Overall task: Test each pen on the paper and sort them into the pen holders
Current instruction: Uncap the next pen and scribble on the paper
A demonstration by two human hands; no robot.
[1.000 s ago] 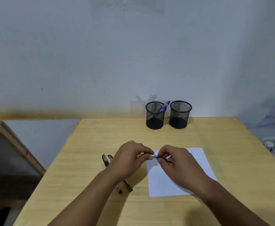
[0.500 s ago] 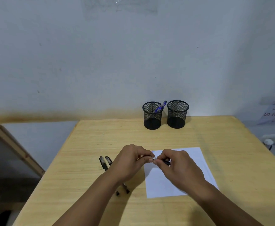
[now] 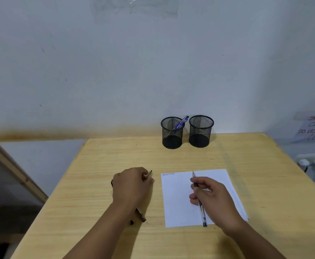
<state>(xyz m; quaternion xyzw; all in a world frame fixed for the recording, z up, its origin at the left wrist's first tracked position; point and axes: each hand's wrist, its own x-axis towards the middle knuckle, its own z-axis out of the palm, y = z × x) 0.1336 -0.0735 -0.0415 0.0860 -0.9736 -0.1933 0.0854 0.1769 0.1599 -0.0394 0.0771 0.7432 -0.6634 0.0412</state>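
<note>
My right hand [image 3: 211, 198] grips an uncapped pen [image 3: 199, 201] over the white paper [image 3: 179, 202], its tip pointing away from me near the sheet's far edge. My left hand [image 3: 132, 186] rests on the table left of the paper and pinches the pen's cap [image 3: 148, 175]. Two more pens [image 3: 138, 215] lie on the table, mostly hidden under my left wrist. A small blue scribble [image 3: 167, 174] marks the paper's top left corner. Two black mesh pen holders stand at the back: the left holder [image 3: 171, 133] has a blue pen [image 3: 181, 124] in it, the right holder [image 3: 200, 131] looks empty.
The wooden table [image 3: 100, 165] stands against a pale wall. A wooden frame [image 3: 12, 169] stands to the left below table level. White plugs and cables [image 3: 313, 163] sit at the right, beside a paper notice [image 3: 313, 129] on the wall.
My hands were together pulling the pen and its cap apart; now they have separated, the left carrying the cap leftward, the right holding the uncapped pen over the paper.
</note>
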